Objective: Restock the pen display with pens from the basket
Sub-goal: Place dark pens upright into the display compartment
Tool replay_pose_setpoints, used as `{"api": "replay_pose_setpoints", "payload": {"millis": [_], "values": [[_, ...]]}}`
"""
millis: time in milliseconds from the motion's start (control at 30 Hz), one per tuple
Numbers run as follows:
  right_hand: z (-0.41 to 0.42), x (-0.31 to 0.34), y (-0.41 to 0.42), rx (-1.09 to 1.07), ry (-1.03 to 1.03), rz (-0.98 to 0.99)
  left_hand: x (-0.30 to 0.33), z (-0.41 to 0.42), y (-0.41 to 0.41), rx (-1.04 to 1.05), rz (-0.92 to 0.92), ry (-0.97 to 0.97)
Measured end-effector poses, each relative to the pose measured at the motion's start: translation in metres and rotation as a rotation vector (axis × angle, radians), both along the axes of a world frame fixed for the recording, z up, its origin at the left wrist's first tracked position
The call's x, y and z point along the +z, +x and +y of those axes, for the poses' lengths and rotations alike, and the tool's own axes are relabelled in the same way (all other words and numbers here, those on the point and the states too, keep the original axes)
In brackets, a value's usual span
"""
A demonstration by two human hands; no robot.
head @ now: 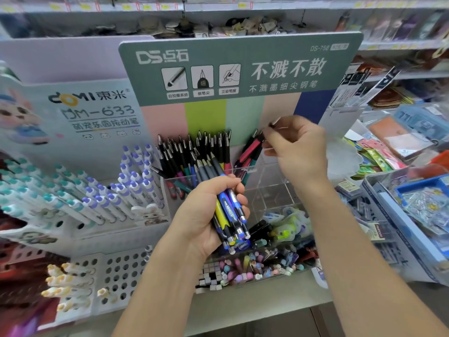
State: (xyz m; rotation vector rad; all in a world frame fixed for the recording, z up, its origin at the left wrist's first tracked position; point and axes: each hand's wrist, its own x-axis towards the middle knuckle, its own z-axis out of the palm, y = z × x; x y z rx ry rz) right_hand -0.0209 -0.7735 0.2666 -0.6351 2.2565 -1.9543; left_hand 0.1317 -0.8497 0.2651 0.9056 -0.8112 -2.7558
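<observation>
My left hand (206, 210) grips a bundle of pens (228, 210) with blue, yellow and black barrels, held in front of the clear acrylic pen display (269, 188). My right hand (296, 147) pinches the top ends of a few red and black pens (250, 148) leaning in a display compartment. Left of them, many dark pens (194, 154) stand upright in the compartments. Behind rises the green DS backboard (238, 69). No basket is in view.
A white rack of purple and teal capped pens (97, 190) stands at the left under a DOMI sign. Small erasers and caps fill a clear tray (255, 268) below the display. Packaged stationery in bins (413, 203) crowds the right side.
</observation>
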Motion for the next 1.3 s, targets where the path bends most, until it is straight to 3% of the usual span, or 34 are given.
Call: {"api": "replay_pose_setpoints", "payload": {"millis": [167, 367, 567, 700, 800, 933, 1067, 1200, 1300], "values": [[-0.009, -0.019, 0.004, -0.072, 0.163, 0.204, 0.0, -0.002, 0.002, -0.003, -0.016, -0.021], [-0.011, -0.018, 0.011, -0.037, 0.176, 0.103, -0.002, -0.002, 0.002, -0.013, -0.033, -0.054], [-0.021, -0.016, 0.013, 0.082, 0.23, 0.162, -0.005, -0.002, -0.001, -0.023, -0.073, -0.095], [-0.008, -0.015, 0.015, 0.025, 0.281, 0.192, -0.009, 0.0, -0.002, -0.033, -0.102, -0.16], [0.01, -0.001, 0.025, 0.083, 0.302, 0.046, -0.01, 0.003, -0.001, -0.062, -0.109, -0.248], [0.025, 0.01, 0.042, 0.421, 0.293, -0.328, -0.007, 0.012, -0.005, -0.138, -0.084, -0.343], [0.026, 0.008, 0.039, 0.372, 0.221, -0.407, -0.004, 0.014, -0.009, -0.181, -0.076, -0.317], [0.022, 0.012, 0.036, 0.317, 0.072, -0.555, -0.001, 0.013, -0.01, -0.173, -0.041, -0.146], [0.017, 0.017, 0.029, 0.185, -0.066, -0.529, 0.0, 0.012, -0.01, -0.107, -0.044, -0.047]]}}
